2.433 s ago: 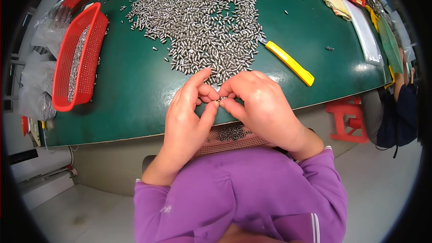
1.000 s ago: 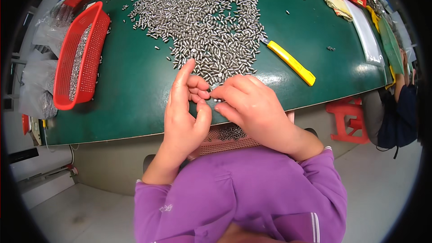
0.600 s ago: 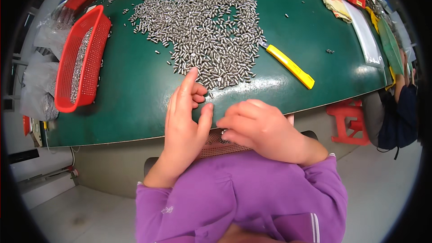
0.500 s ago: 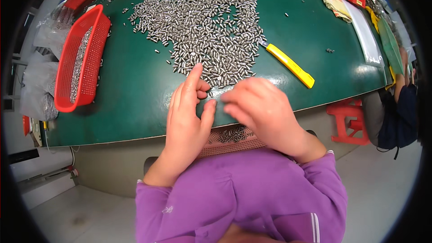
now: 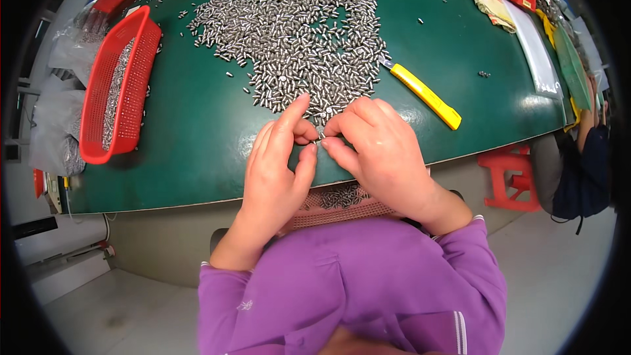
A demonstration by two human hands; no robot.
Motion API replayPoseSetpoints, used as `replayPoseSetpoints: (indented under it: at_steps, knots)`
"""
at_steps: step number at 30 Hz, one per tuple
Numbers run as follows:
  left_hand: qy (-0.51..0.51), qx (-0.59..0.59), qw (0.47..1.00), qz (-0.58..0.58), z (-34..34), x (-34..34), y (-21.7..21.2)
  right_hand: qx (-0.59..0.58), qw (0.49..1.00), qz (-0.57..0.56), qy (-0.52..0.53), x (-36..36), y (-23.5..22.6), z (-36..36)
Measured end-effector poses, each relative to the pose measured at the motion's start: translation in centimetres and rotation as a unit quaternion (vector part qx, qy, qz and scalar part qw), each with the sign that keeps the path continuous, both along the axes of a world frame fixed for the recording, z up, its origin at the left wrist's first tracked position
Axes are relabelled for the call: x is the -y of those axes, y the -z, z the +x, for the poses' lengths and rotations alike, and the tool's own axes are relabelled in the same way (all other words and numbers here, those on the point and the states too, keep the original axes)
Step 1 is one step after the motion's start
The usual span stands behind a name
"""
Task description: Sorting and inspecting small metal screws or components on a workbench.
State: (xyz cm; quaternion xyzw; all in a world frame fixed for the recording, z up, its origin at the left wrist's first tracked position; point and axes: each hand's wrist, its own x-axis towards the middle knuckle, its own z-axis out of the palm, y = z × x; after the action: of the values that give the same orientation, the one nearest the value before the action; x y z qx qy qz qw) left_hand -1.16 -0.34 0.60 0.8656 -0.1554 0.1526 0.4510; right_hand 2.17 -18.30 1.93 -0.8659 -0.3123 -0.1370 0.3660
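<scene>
A large heap of small silver metal pins (image 5: 309, 39), rounded and pointed in shape, spreads over the green table (image 5: 190, 138). My left hand (image 5: 273, 158) is just in front of the heap's near end, index finger stretched forward, the thumb and other fingers bent together. Facing it, my right hand (image 5: 384, 148) pinches thumb and forefinger close to the left fingertips. Between the two sets of fingertips shows a small metal pin (image 5: 319, 137), held low over the table; the fingers partly hide it.
A yellow utility knife (image 5: 426, 95) lies right of the heap, blade toward it. At left stands a red perforated basket (image 5: 139, 92) of metal pins. Below the table edge, a pink basket (image 5: 342, 213) holds more. A red stool (image 5: 509, 177) and a person (image 5: 582, 171) are at right.
My right hand has moved in to the left hand, its thumb and forefinger now closed at the left fingertips. The left hand has shifted slightly right.
</scene>
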Motion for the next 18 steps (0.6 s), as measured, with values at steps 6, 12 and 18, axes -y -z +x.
replayPoseSetpoints:
  at_steps: [6,12,18]
  knots:
    - [-0.027,-0.004,1.000,-0.008,-0.03,0.22,0.24,-0.007,1.000,0.011,-0.004,0.01,-0.05,0.02]
    - [-0.028,-0.008,0.999,-0.025,-0.06,0.19,0.35,-0.001,1.000,0.016,-0.003,-0.04,0.23,0.02]
    - [-0.004,-0.005,1.000,0.003,-0.03,-0.16,-0.06,0.000,1.000,0.011,-0.008,0.07,0.23,0.18]
